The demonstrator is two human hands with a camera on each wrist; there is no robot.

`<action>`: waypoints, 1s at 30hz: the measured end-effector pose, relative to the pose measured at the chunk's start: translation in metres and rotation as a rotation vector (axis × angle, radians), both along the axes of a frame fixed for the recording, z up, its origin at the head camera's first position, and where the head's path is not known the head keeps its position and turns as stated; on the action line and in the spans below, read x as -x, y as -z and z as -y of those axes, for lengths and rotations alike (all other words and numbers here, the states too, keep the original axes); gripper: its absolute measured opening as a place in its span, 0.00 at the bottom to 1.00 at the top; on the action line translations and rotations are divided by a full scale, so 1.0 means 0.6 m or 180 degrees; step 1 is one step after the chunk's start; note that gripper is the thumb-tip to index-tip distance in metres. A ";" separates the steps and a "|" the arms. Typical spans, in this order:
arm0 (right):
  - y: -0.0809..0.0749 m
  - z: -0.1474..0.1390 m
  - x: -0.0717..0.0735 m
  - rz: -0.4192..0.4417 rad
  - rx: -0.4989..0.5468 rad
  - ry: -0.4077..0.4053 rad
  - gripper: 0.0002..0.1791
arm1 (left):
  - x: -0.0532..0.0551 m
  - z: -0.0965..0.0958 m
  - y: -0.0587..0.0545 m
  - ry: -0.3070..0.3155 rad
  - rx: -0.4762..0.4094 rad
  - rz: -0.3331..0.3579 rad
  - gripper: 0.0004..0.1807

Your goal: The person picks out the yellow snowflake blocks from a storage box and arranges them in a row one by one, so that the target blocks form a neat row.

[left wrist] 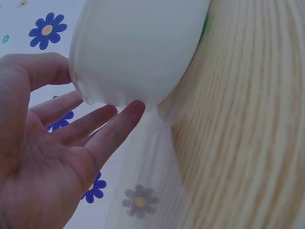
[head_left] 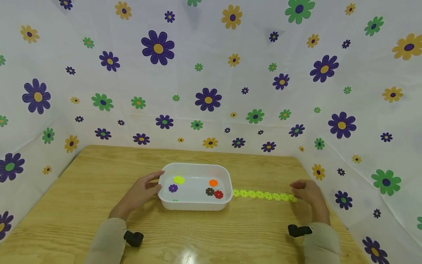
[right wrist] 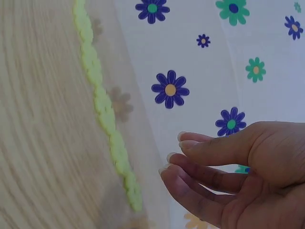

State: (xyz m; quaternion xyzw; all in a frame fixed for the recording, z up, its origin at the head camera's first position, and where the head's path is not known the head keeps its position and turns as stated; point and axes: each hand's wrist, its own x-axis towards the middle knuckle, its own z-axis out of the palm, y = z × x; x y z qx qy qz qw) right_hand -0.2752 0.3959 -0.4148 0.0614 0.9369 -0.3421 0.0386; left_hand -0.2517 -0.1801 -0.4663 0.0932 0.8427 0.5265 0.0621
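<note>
A white plastic tub [head_left: 194,206] stands on the wooden table, with a few loose flower-shaped discs inside. My left hand [head_left: 140,190] touches the tub's left end from outside. In the left wrist view, the thumb and fingertips [left wrist: 138,106] rest against its white outer wall, the fingers fairly straight. From the tub's right side a row of joined yellow-green flower discs [head_left: 263,194] runs to the right along the table. Beside the far end of this chain is my right hand [head_left: 308,192]. The right wrist view shows its fingers loosely bent, apart from the chain [right wrist: 105,109], with nothing between them.
In the tub lie yellow [head_left: 179,180], purple [head_left: 173,188], orange [head_left: 213,182], brown [head_left: 210,191] and red [head_left: 218,194] discs. White cloth [head_left: 184,80] printed with flowers hangs behind and at both sides of the table [head_left: 204,234].
</note>
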 end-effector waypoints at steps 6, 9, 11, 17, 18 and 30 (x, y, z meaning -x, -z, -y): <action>-0.021 0.077 0.005 -0.0225 0.0264 -0.0336 0.17 | 0.002 0.002 -0.002 0.0002 0.0015 0.0037 0.32; -0.028 0.123 0.012 -0.0294 0.0374 -0.0576 0.16 | 0.002 0.003 -0.003 -0.0003 0.0006 0.0033 0.31; -0.030 0.153 0.017 -0.0316 0.0437 -0.0756 0.16 | 0.002 0.003 -0.003 0.0000 0.0000 0.0030 0.31; -0.037 0.237 0.035 -0.0303 0.0368 -0.1025 0.14 | 0.002 0.000 0.000 0.0008 -0.0028 0.0028 0.31; -0.038 0.250 0.038 -0.0298 0.0355 -0.1031 0.13 | 0.002 0.000 -0.001 0.0007 -0.0028 0.0026 0.31; -0.032 0.377 0.057 -0.0197 0.0374 -0.1332 0.11 | 0.003 0.003 0.003 0.0110 -0.0150 -0.0004 0.31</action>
